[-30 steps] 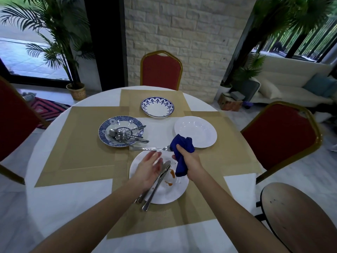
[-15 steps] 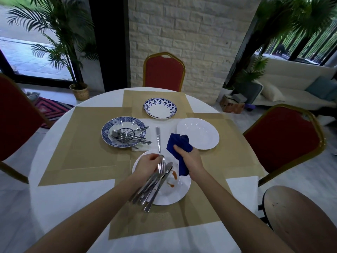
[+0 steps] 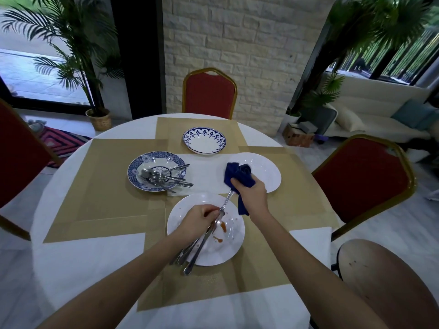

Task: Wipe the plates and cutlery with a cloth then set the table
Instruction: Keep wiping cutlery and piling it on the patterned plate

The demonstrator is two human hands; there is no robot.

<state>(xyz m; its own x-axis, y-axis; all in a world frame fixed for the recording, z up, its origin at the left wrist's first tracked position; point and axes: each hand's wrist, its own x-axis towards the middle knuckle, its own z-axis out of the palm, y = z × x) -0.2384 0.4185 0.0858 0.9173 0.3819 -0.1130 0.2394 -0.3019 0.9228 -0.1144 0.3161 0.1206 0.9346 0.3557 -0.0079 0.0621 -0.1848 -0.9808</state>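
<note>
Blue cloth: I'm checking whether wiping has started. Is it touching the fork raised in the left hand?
Touching. In the head view the fork runs up until its far end vanishes into the blue cloth gripped by the right hand, with no gap.

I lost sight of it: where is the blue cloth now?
Head view, right of centre: the right hand grips the blue cloth between the stained plate and the plain white plate.

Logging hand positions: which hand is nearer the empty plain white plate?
Right. The right hand, gripping the blue cloth, overlaps the empty white plate's near edge; the left hand holds cutlery over the stained plate.
</note>
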